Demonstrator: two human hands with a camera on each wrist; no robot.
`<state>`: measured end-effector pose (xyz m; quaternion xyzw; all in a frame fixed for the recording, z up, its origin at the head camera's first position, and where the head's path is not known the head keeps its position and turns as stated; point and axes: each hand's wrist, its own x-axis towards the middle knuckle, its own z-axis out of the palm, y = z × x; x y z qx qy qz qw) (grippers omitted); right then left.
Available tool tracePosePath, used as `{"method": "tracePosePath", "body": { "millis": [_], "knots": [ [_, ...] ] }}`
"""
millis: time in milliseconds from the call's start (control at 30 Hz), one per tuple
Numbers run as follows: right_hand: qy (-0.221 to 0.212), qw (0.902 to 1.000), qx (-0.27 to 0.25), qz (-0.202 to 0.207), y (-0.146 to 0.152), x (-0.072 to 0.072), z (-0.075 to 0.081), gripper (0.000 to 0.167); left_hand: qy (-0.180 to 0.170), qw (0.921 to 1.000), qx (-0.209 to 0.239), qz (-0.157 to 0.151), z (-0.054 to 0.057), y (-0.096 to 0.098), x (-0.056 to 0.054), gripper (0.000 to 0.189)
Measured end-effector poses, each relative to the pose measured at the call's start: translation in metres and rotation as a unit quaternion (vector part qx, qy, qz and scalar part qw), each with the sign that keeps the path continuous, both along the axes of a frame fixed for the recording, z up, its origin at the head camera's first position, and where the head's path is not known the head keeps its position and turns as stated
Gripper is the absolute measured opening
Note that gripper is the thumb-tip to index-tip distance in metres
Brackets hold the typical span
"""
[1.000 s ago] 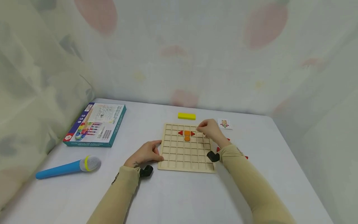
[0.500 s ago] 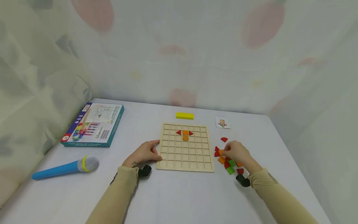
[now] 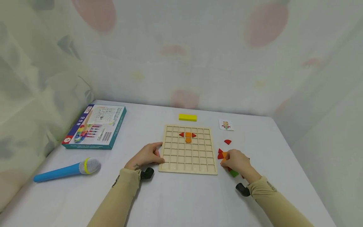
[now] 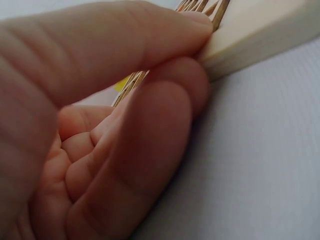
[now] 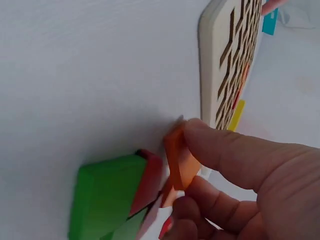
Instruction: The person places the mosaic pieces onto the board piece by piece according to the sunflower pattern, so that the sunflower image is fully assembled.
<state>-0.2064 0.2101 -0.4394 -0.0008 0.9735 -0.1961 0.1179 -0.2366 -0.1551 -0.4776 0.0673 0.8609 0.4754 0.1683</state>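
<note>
At its near left edge, a wooden grid board (image 3: 187, 157) is held by my left hand (image 3: 145, 156). In the left wrist view the thumb (image 4: 185, 27) lies on the board's rim with curled fingers below it. To the right of the board, my right hand (image 3: 237, 163) pinches an orange square tile (image 5: 181, 160) between thumb and fingers, at a small pile of pieces. Beside that tile are a green piece (image 5: 107, 192) and a red piece (image 5: 148, 182). On the board sit an orange square (image 3: 188, 134), an orange disc (image 3: 188, 140) and two red triangles (image 3: 194, 135).
Behind the board lies a yellow block (image 3: 187, 117). A small pattern card (image 3: 226, 125) lies at the back right, with a red quarter-round piece (image 3: 227, 142) in front of it. On the left are a printed box (image 3: 95, 126) and a blue toy microphone (image 3: 68, 170).
My right hand has moved from the board's back right corner down to the loose pieces and now pinches an orange tile. The left hand has stayed at the board's edge.
</note>
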Motion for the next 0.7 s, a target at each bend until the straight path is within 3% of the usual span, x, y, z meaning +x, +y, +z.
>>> {"method": "tracePosePath", "body": {
  "millis": [200, 433, 567, 700],
  "knots": [
    [-0.020, 0.9992, -0.033, 0.010, -0.006, -0.005, 0.010, 0.020, -0.004, 1.0000, 0.000, 0.004, -0.002, 0.001, 0.001, 0.088],
    [-0.039, 0.9966, 0.073, 0.005, -0.016, -0.006, 0.019, 0.021, -0.005, 0.9999, 0.009, 0.005, 0.000, 0.002, 0.002, 0.088],
    [-0.048, 0.9943, 0.093, 0.018, -0.017, 0.001, 0.013, 0.021, -0.002, 1.0000, 0.007, 0.002, 0.000, 0.001, 0.002, 0.088],
    [-0.029, 0.9954, 0.085, 0.033, -0.015, 0.004, 0.006, 0.019, 0.000, 0.9999, 0.010, 0.000, 0.000, -0.001, 0.001, 0.089]
  ]
}}
